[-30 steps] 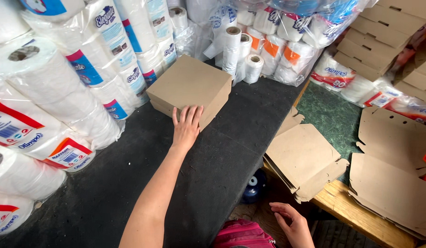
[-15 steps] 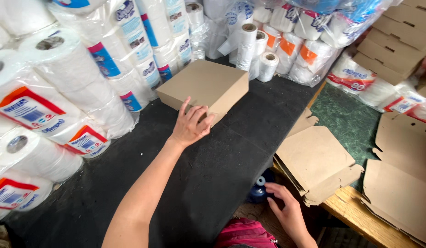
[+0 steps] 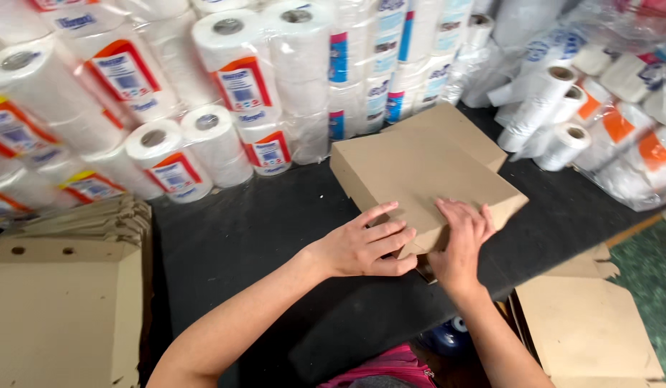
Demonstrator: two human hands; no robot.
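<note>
Both hands rest on a flat brown box point(image 3: 423, 176) that lies on the black tabletop point(image 3: 261, 237). Left hand point(image 3: 365, 244) lies palm down with its fingers spread across the box's near edge, the thumb tucked along the side below. Right hand point(image 3: 461, 241) sits just beside it, fingers flat on the lid and pressing near the same edge; neither hand closes around anything. The box sits at an angle, with 1 corner pointing toward the person and its far corner almost touching the wrapped paper rolls point(image 3: 247, 93) stacked along the back. More rolls point(image 3: 556, 115) crowd the right rear, so the box has little room behind or to its right. Open black surface stretches to the left of the box and in front of it, between the left forearm and the rolls. At the left edge lies a stack of flattened cardboard point(image 3: 60, 316), touching the tabletop's side. Another flattened sheet point(image 3: 588, 330) rests lower right, beyond the table's front edge, near the right forearm.
</note>
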